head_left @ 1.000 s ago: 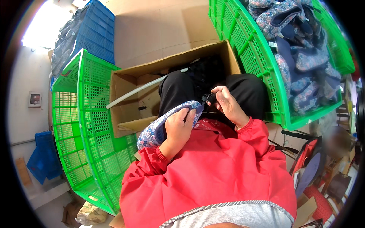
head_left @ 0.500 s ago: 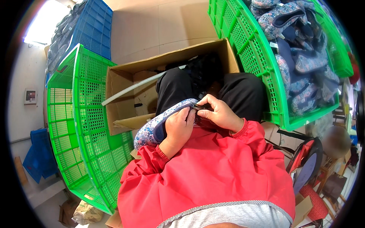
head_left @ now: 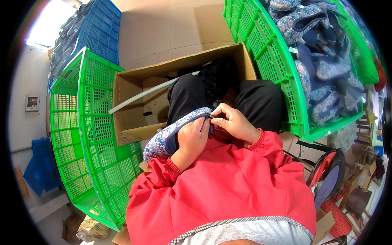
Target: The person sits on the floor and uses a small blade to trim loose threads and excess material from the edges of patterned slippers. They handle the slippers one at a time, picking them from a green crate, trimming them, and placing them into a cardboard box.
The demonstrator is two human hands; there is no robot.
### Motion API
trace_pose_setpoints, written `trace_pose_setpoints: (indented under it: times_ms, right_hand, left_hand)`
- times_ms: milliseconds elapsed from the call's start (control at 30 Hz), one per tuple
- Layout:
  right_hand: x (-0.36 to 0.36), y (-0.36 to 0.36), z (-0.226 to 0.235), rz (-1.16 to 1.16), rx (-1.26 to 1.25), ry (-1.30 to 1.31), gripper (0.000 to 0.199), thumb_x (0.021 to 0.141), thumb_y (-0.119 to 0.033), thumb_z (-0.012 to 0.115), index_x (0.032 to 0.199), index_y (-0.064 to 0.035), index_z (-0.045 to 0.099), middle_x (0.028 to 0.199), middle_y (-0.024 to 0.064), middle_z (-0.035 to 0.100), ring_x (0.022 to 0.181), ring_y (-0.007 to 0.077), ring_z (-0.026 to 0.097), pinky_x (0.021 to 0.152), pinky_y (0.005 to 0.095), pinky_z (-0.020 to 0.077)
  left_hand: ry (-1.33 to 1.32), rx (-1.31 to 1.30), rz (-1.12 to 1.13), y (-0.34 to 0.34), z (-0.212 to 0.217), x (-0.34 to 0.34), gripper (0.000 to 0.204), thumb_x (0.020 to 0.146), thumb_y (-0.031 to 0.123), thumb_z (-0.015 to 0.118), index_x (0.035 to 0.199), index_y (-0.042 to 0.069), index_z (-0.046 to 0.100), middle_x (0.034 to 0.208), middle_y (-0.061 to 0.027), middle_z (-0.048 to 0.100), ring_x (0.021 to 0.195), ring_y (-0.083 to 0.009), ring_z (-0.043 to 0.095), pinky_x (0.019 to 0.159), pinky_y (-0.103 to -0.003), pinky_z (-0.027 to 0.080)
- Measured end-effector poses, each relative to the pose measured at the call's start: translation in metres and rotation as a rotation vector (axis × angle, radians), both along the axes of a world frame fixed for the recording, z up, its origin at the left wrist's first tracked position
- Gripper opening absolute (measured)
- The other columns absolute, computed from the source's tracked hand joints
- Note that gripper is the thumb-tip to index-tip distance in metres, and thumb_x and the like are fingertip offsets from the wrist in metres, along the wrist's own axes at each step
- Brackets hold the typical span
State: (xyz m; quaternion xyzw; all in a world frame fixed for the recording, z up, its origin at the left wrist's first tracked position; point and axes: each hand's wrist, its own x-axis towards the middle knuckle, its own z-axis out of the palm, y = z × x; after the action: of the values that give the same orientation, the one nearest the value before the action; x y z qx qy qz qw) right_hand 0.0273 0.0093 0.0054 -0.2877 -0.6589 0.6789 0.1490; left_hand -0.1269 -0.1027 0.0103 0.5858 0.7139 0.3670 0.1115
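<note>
A blue-and-white floral slipper [head_left: 155,146] with a dark blue lining lies slanted across my lap. My left hand [head_left: 192,136] is closed on it, fingers inside the opening and thumb up near the far right end. At that same end my right hand [head_left: 237,123] makes a pinch, thumb and forefinger meeting at the slipper's edge beside the left thumb. Something small and dark shows between those fingertips, too little of it to name.
A cardboard box [head_left: 128,96] with a pale rod [head_left: 141,96] stands before my knees. To the left is a green crate [head_left: 98,122], with a blue crate [head_left: 98,34] behind it. At right, another green crate [head_left: 281,69] holds several floral slippers [head_left: 332,67].
The slipper and both hands stay in nearly the same place. My right fingertips have shifted slightly at the slipper's end, and less of the dark thing between them shows.
</note>
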Motion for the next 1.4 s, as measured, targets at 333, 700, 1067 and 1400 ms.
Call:
trace_pose_setpoints:
  times_ms: [333, 700, 1067, 1400]
  right_hand:
    - [0.002, 0.002, 0.010, -0.001, -0.090, -0.035, 0.015, 0.097, -0.013, 0.068, 0.105, -0.0044, 0.058, 0.090, -0.0022, 0.060, 0.073, 0.0020, 0.054, 0.063, 0.0189, 0.0454]
    - [0.004, 0.003, -0.012, -0.079, -0.210, 0.081, 0.012, 0.097, -0.011, 0.066, 0.103, -0.0049, 0.057, 0.090, 0.0010, 0.061, 0.075, 0.0043, 0.056, 0.067, 0.0195, 0.0466]
    - [0.009, 0.012, -0.007, -0.110, -0.316, 0.153, 0.011, 0.098, -0.009, 0.065, 0.102, -0.0020, 0.058, 0.089, 0.0025, 0.062, 0.081, 0.0074, 0.059, 0.074, 0.0232, 0.0490]
    - [0.016, 0.013, -0.005, 0.083, -0.220, 0.001, 0.017, 0.098, -0.014, 0.067, 0.106, -0.0027, 0.057, 0.095, 0.0004, 0.061, 0.084, 0.0045, 0.055, 0.074, 0.0222, 0.0476]
  left_hand:
    - [-0.036, -0.018, -0.019, -0.002, 0.001, 0.002, 0.010, 0.090, 0.013, 0.068, 0.090, 0.003, 0.068, 0.075, -0.0167, 0.066, 0.066, -0.0355, 0.064, 0.059, -0.043, 0.049]
    - [-0.015, -0.045, -0.031, -0.001, 0.002, 0.004, 0.014, 0.090, 0.017, 0.069, 0.088, 0.003, 0.069, 0.073, -0.0166, 0.066, 0.065, -0.0353, 0.065, 0.058, -0.043, 0.050]
    - [-0.011, -0.037, -0.042, -0.002, -0.002, 0.005, 0.014, 0.091, 0.016, 0.068, 0.086, 0.003, 0.068, 0.073, -0.0152, 0.066, 0.064, -0.0338, 0.065, 0.057, -0.042, 0.049]
    - [-0.013, -0.053, -0.039, -0.003, 0.000, 0.004, 0.012, 0.091, 0.015, 0.068, 0.089, 0.004, 0.069, 0.074, -0.0151, 0.067, 0.065, -0.0339, 0.065, 0.058, -0.041, 0.050]
